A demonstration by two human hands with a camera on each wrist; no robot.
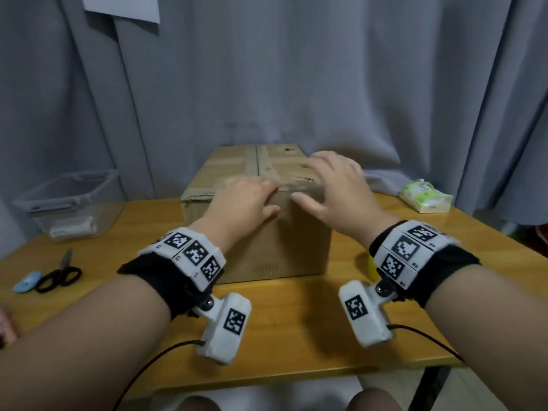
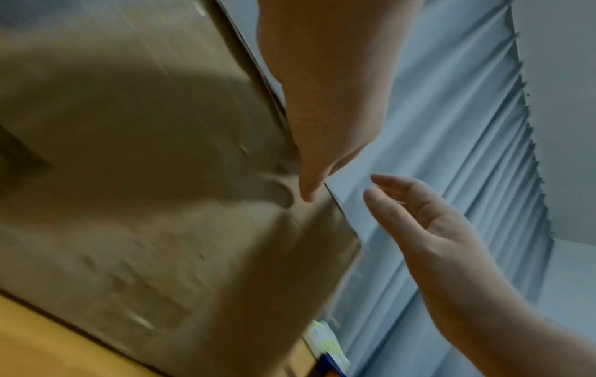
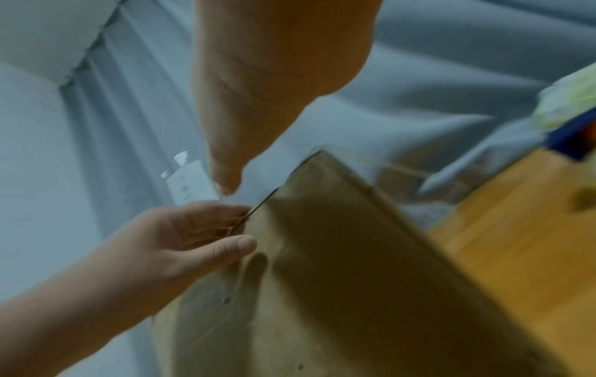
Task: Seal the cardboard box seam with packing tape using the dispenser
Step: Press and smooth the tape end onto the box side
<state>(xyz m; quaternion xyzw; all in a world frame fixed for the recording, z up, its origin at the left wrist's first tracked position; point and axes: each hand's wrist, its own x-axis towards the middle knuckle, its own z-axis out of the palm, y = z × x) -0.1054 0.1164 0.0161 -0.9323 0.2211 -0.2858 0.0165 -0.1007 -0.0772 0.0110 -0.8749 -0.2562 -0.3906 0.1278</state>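
The cardboard box (image 1: 261,232) under my hands is plain brown; the tabletop (image 1: 296,336) is honey-yellow wood; the curtain (image 1: 296,84) beyond my hands is grey; left of my left hand, black-handled scissors (image 1: 59,275); right of my right hand, a green-and-white packet (image 1: 425,197); my wristbands (image 1: 189,253) show black-and-white squares.

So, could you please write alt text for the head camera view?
Two bare hands rest on the near top edge of a closed cardboard box on a wooden table: left hand, right hand. Scissors lie at left.
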